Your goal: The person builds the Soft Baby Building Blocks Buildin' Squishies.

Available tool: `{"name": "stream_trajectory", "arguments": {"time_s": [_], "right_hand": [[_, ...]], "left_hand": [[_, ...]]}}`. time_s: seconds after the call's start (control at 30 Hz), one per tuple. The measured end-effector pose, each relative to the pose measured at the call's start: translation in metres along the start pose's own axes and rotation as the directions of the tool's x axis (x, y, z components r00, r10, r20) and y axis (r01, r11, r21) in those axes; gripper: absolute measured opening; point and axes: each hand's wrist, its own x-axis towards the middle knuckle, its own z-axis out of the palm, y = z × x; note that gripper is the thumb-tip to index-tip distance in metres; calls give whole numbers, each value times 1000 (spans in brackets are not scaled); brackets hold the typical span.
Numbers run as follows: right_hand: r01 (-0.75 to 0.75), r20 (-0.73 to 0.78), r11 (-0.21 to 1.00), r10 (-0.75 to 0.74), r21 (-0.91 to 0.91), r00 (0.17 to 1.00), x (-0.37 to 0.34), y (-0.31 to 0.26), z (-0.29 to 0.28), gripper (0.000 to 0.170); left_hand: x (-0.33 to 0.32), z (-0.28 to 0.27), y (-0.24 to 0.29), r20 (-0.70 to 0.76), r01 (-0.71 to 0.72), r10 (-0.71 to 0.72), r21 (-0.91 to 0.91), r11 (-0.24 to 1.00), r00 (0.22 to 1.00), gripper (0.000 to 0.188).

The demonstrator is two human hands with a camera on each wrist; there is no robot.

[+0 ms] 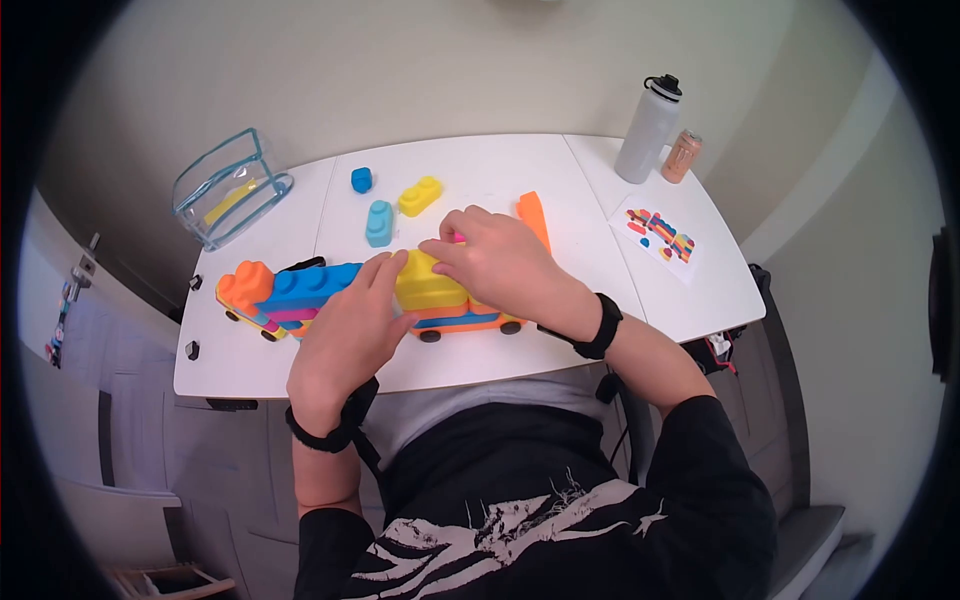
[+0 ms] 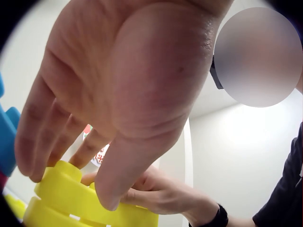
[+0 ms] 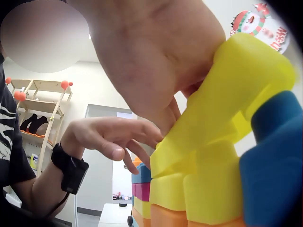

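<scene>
A long yellow block (image 3: 213, 104) slants over shorter yellow blocks (image 3: 168, 191) and beside a blue block (image 3: 274, 156) in the right wrist view. My right hand (image 1: 500, 265) grips this yellow block from above with bent fingers, partly hidden. At its other end, my left hand (image 1: 350, 335) rests its fairly straight fingers and thumb. The left wrist view shows my left hand (image 2: 128, 71) over the yellow block (image 2: 71, 194). Beneath are orange and blue layers on a wheeled base (image 1: 465, 328). A blue-topped wheeled part (image 1: 310, 287) stands to the left.
Farther back on the white table lie a dark blue block (image 1: 361, 180), a light blue block (image 1: 379, 223), a yellow block (image 1: 420, 196) and an orange piece (image 1: 533, 215). A clear case (image 1: 225, 190) is left; a bottle (image 1: 648, 130), can (image 1: 682, 157) and printed sheet (image 1: 657, 238) are right.
</scene>
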Motion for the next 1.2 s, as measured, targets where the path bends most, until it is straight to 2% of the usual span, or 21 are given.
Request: {"name": "stream_trajectory", "arguments": {"time_s": [0.07, 0.13, 0.2, 0.37, 0.43, 0.53, 0.6, 0.63, 0.7, 0.73, 0.8, 0.83, 0.9, 0.97, 1.07, 1.13, 1.2], "right_hand": [[-19, -26, 1000, 19, 11, 999, -3, -2, 1, 24], [-35, -56, 999, 37, 28, 998, -6, -3, 5, 24], [-21, -158, 1000, 24, 19, 987, -8, -2, 9, 23], [-45, -141, 999, 48, 23, 989, -6, -8, 10, 25], [-63, -120, 998, 65, 18, 991, -8, -12, 9, 27], [-85, -131, 994, 93, 63, 987, -6, -11, 9, 27], [-106, -73, 946, 134, 306, 988, -4, 2, 8, 27], [-102, -77, 945, 132, 312, 988, -1, 7, -2, 27], [-153, -1, 887, 170, 435, 985, 1, 14, -32, 33], [-148, 0, 886, 165, 439, 986, -5, 19, -37, 33], [-174, 152, 947, 137, 268, 979, -18, 28, -46, 42], [-166, 156, 947, 127, 274, 980, -21, 31, -50, 42], [-326, 365, 896, 208, 300, 908, -25, 33, -56, 51], [-313, 334, 898, 206, 309, 920, -30, 34, -51, 52], [-288, 293, 905, 197, 312, 936, -36, 30, -48, 52], [-325, 265, 890, 245, 318, 932, -39, 28, -46, 53], [-315, 253, 904, 245, 290, 936, -40, 31, -43, 54]], "left_hand": [[1, 0, -1, 14, 17, -18, 15, 1000, 1000, 67], [1, 0, -2, 0, -24, 24, 21, 999, 1000, 64], [1, 0, -1, -7, -29, 29, 21, 999, 1000, 62], [1, 0, 3, -43, -28, 31, 57, 998, 999, 57], [1, 4, 4, -75, 47, -38, 118, 992, 996, 55], [2, 7, -1, -99, 52, -39, 133, 990, 994, 54], [1, 5, 1, -100, 65, -52, 122, 990, 994, 53], [0, 4, 1, -95, 74, -65, 104, 992, 993, 53], [-1, 3, 2, -96, 72, -62, 98, 993, 993, 53], [-1, 2, 2, -98, 66, -58, 84, 994, 994, 53], [0, 2, 4, -109, 79, -70, 80, 994, 992, 53], [1, 1, 4, -119, 83, -74, 78, 993, 990, 53], [1, 4, 2, -143, 71, -59, 77, 995, 988, 53], [2, 4, 2, -164, 57, -43, 76, 995, 985, 53], [0, 2, 3, -115, 72, -66, 49, 996, 991, 54], [1, 4, 1, -150, 15, -9, 39, 999, 989, 54], [1, 5, 1, -139, 17, -13, 34, 999, 990, 54]]}}
